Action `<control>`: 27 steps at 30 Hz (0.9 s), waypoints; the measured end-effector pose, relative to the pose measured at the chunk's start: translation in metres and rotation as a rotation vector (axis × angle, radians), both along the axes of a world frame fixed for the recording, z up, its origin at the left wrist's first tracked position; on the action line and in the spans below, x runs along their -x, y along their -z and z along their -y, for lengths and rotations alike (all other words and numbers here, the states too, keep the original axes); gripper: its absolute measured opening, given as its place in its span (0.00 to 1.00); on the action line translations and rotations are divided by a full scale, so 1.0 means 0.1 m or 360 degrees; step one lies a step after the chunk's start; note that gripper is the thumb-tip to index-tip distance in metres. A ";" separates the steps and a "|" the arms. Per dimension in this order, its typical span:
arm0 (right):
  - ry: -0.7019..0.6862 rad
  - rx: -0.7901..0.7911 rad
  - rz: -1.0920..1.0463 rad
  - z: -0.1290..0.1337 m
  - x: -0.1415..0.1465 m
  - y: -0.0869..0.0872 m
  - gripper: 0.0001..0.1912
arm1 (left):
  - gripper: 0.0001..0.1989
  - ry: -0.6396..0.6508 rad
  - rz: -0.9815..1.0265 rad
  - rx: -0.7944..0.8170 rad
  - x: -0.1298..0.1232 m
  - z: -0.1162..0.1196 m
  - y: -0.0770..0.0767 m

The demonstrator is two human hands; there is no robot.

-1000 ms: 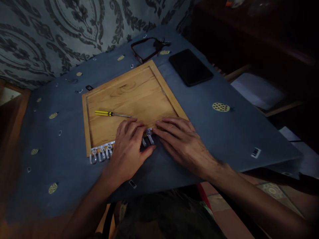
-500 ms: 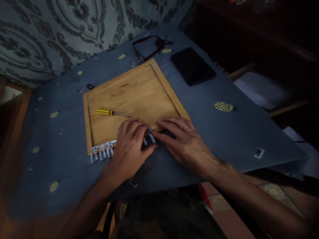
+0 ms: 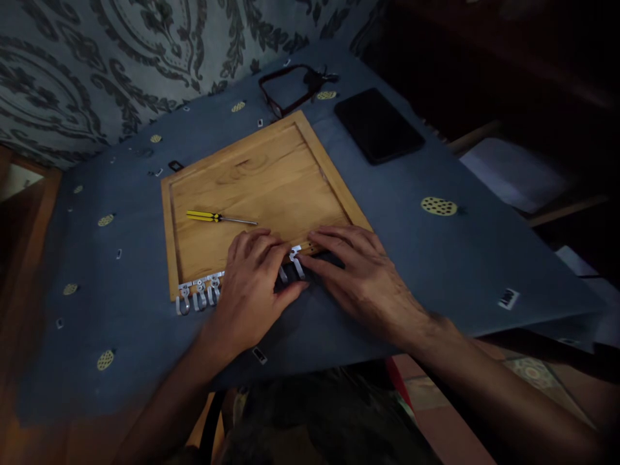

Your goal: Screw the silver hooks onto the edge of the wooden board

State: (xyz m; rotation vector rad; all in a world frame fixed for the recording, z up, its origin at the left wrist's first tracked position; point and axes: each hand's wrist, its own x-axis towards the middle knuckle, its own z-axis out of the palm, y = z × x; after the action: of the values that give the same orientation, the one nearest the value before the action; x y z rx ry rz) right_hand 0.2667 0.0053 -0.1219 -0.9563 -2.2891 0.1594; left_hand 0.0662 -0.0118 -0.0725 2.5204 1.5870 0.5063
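Observation:
A shallow wooden tray (image 3: 252, 174) with a raised rim lies tilted on the table. Along its front edge runs a metal hook rail (image 3: 200, 284) with several silver hooks, its middle covered by my left hand (image 3: 254, 284). My left fingers curl over the rail, thumb apart on the near side. At the rail's right end a hook (image 3: 296, 262) shows between my hands. My right hand (image 3: 358, 278) lies over the tray's front right edge, fingers stretched out, a fingertip against that hook. Small dark holes show in the rim there. A yellow-handled screwdriver (image 3: 208, 216) rests inside the tray.
A blue patterned tablecloth (image 3: 436, 271) covers the table. Behind the tray lie dark-framed glasses (image 3: 276, 106) and keys (image 3: 317, 79). A black tablet (image 3: 379, 126) is at the back right. A small dark loop (image 3: 175, 166) sits by the tray's back left corner. Patterned fabric hangs behind.
The view has shifted slightly. Both hands stay at the rail, and the right fingers have edged slightly away from its end, baring more of the hook and rim holes.

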 end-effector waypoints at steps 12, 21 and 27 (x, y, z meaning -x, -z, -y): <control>-0.0023 0.0028 -0.0001 -0.01 -0.01 0.01 0.17 | 0.21 -0.0033 -0.0006 0.0005 0.08 0.01 -0.07; -0.0013 -0.0015 0.0012 -0.01 0.00 0.03 0.15 | 0.20 0.0019 -0.0122 -0.0025 -0.03 0.02 -0.06; -0.0016 -0.0035 -0.0002 -0.02 -0.01 0.04 0.15 | 0.17 -0.0010 -0.0102 -0.0032 -0.04 0.01 -0.05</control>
State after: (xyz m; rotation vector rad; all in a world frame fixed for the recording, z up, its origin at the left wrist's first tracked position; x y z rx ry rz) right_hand 0.2678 0.0069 -0.1255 -0.9330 -2.2903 0.1385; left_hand 0.0699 -0.0123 -0.0680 2.5724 1.6200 0.4485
